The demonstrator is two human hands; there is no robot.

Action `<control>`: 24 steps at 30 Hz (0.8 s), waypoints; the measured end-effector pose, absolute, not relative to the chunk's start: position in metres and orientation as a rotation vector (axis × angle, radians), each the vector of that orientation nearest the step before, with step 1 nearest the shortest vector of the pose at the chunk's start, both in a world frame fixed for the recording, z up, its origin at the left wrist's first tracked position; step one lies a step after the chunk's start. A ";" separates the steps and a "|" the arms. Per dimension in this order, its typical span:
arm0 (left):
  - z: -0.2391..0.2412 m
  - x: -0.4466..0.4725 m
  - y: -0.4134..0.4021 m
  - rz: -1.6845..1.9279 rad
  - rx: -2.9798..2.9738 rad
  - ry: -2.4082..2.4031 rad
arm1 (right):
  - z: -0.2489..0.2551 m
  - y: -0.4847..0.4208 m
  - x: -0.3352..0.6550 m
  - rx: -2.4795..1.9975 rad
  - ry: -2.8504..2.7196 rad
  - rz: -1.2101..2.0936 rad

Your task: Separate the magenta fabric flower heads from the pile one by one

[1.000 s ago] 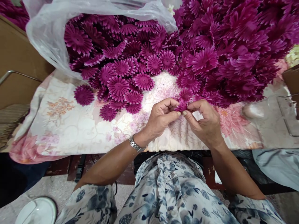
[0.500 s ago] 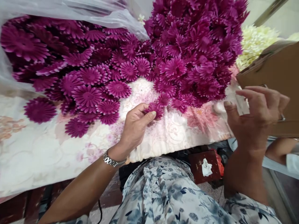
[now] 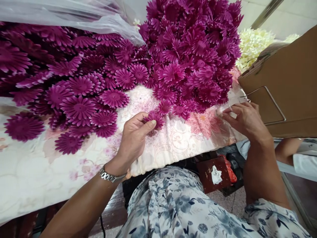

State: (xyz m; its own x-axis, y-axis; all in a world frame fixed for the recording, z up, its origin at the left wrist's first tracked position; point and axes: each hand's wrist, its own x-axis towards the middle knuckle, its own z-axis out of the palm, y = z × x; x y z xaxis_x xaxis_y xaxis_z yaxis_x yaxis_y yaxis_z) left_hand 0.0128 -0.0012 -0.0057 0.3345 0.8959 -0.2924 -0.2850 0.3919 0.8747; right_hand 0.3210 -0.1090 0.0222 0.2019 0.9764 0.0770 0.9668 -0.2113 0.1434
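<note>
Magenta flower piece [image 3: 155,119]: pinched between the thumb and forefinger of the left hand [image 3: 133,138], just below the front foot of the heap [image 3: 193,56] of made-up blooms. The grip is closed on the piece's near rim only.

Risk, as judged: this is a shallow fingertip pinch on soft layered petals, so a layer could slip free or the piece could turn in the fingers. If it dropped at the foot of the heap, it would be hard to tell from the loose blooms lying there. The heap stands steep, and a knock from either wrist could send blooms over the edge of the floral cloth [image 3: 49,172].

Left hand pose: the forearm comes up from below and left of the heap, with the wrist near straight, the knuckles toward the camera and a watch [image 3: 109,176] at the wrist.

Right hand [image 3: 244,120]: it sits to the right of the heap's foot, beside the cardboard box [image 3: 284,82] and wire frame [image 3: 271,105]. The forearm rises steeply and the back of the hand faces the camera. The fingers are drawn together toward a small pale item [image 3: 229,111]; whether they grip it cannot be told.

Flat petal discs [image 3: 79,99] lie left of the heap, under a plastic bag [image 3: 74,16].
</note>
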 end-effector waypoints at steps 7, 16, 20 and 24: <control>-0.010 0.011 -0.001 0.835 0.706 0.817 | 0.032 -0.118 0.322 2.311 2.207 1.168; -0.015 0.009 -0.004 0.829 0.636 0.752 | 0.001 -0.068 0.165 1.874 3.151 0.482; -0.017 0.009 -0.003 0.904 0.557 0.776 | -0.022 -0.063 0.151 1.814 3.066 0.475; -0.015 0.009 0.000 0.921 0.571 0.796 | -0.024 -0.070 0.167 1.865 3.130 0.463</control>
